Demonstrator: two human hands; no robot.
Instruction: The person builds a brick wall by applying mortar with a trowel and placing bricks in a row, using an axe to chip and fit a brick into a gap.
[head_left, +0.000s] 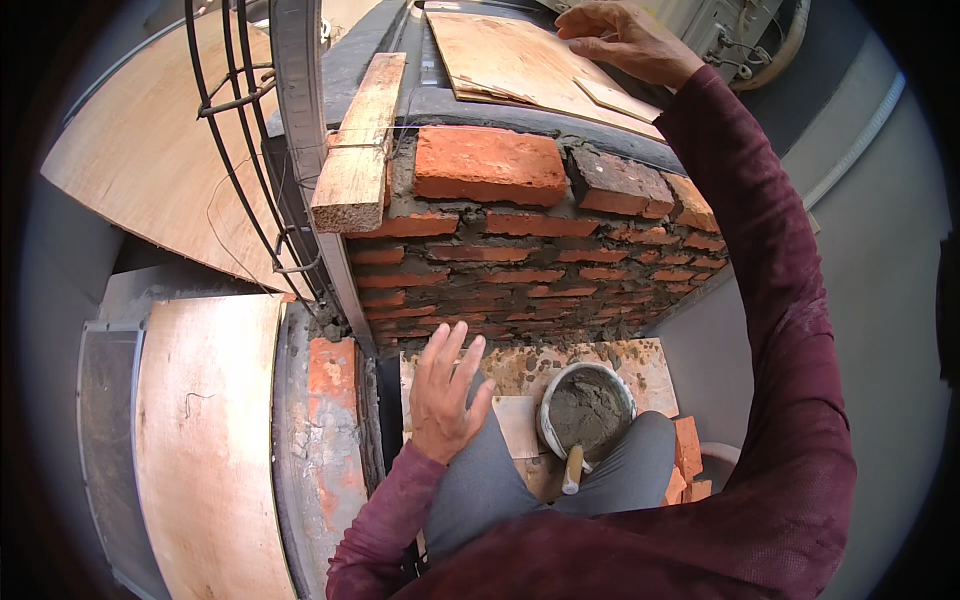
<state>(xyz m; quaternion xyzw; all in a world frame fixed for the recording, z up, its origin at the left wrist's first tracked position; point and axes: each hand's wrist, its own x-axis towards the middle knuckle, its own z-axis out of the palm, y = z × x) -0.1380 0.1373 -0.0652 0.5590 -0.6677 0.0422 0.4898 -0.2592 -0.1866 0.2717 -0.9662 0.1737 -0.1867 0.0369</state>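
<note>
My left hand [447, 400] is raised above my left knee, with nothing in it and its fingers stretched out. High at the right, my right hand [632, 42] reaches over the far side of the brick wall [520, 275]. Its thumb and fingers are apart, and no held thing shows between them. On the wall's top course lie an orange brick [490, 165] and a darker brick [620, 183], with grey mortar around them. Between my knees stands a bucket [545, 425] of wet mortar [590, 405]. The handle of a tool [573, 468] leans out over its near rim.
A short wooden board [362, 150] is wired beside a metal upright [300, 110] at the wall's left end. Bent rebar [235, 130] rises next to it. Plywood sheets [205, 430] lie at left, another panel [520, 55] behind the wall. Loose bricks [687, 450] sit by my right knee.
</note>
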